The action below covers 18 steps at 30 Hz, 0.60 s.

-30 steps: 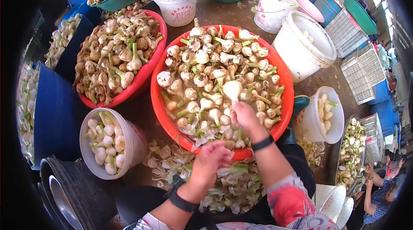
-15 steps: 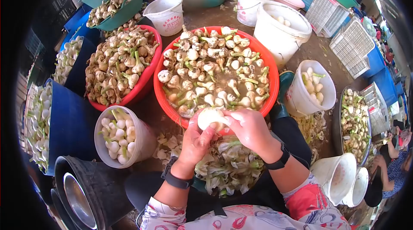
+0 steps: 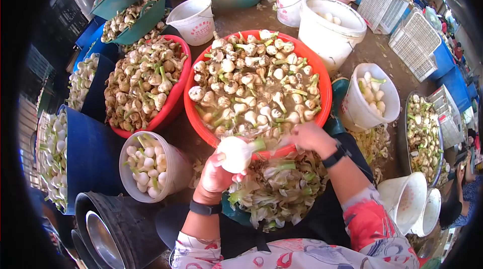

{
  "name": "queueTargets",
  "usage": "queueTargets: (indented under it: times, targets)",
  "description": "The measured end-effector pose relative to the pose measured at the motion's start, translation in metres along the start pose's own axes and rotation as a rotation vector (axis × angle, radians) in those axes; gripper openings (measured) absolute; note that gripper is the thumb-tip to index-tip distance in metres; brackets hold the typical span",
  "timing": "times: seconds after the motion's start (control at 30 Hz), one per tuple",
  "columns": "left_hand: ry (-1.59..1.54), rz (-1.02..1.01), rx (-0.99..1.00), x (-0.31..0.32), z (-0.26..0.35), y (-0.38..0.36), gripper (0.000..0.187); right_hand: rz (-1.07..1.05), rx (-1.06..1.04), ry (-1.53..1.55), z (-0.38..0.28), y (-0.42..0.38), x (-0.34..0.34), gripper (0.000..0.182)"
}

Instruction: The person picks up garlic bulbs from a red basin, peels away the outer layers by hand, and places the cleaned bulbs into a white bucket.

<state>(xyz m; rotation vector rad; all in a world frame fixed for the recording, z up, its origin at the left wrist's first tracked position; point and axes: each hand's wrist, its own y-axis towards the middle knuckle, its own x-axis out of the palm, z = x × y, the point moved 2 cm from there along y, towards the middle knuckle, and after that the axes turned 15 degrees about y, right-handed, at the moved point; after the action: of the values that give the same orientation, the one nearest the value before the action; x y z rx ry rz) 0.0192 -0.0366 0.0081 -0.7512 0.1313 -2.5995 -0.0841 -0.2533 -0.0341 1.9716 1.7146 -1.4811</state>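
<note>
My left hand [image 3: 216, 174] holds a white garlic bulb [image 3: 235, 155], its green stem pointing right, at the near rim of a red tub [image 3: 325, 88]. Garlic bulbs sit in murky water in that tub. My right hand [image 3: 314, 139] is over the tub's near right rim, apart from the bulb; its fingers are smeared by motion, and whether they hold anything is unclear. Below both hands lies a heap of pale peeled skins [image 3: 282, 191].
On the left stand a second red tub [image 3: 178, 95] of unwashed garlic and a white bucket [image 3: 173, 178] of clean bulbs. Another such bucket [image 3: 352, 108] is on the right. Black tubs [image 3: 126, 223] are at lower left. A person's arm [image 3: 460, 183] shows at far right.
My right hand has moved right, away from the bulb. My left hand has lowered slightly and turned the bulb, so its stem shows. The view has shifted a little.
</note>
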Motion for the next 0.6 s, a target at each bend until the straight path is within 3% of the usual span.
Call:
queueTargets:
  times: [0.03, 0.1, 0.13, 0.2, 0.23, 0.3, 0.37, 0.43, 0.53, 0.6]
  targets:
    - [-0.001, 0.008, 0.003, -0.002, 0.001, 0.003, 0.066, -0.005, -0.007, -0.003, -0.018, -0.004, 0.001, 0.021]
    - [0.113, -0.145, -0.072, -0.003, -0.004, 0.005, 0.065, 0.446, -0.714, 0.686, -0.051, -0.022, 0.002, 0.024]
    - [0.111, -0.183, -0.067, -0.002, -0.007, 0.007, 0.064, 0.455, -0.715, 0.690, -0.060, -0.026, -0.005, 0.024]
    - [0.132, -0.100, -0.076, 0.004, -0.003, 0.008, 0.062, -0.219, -0.577, 0.651, -0.073, -0.030, -0.007, 0.022]
    - [0.140, -0.007, -0.074, 0.005, -0.002, 0.007, 0.060, -0.216, -0.580, 0.653, -0.072, -0.032, -0.008, 0.022]
    - [0.152, -0.039, -0.019, -0.003, -0.008, 0.011, 0.060, 0.079, -0.667, 0.475, -0.070, -0.032, -0.013, 0.019]
    - [0.958, 0.195, 0.191, -0.004, -0.013, 0.017, 0.063, 0.171, -0.745, 0.406, -0.072, -0.034, -0.003, 0.016]
    - [0.957, 0.244, 0.126, 0.003, -0.016, 0.013, 0.059, 0.264, -0.584, 0.315, -0.070, -0.036, 0.005, 0.013]
    - [0.993, 0.237, 0.289, 0.018, -0.012, 0.011, 0.052, 0.320, -0.466, 0.436, -0.064, -0.033, 0.012, 0.012]
    - [0.627, 0.199, 0.331, 0.023, -0.010, 0.013, 0.051, 0.319, -0.391, 0.526, -0.067, -0.035, 0.014, 0.012]
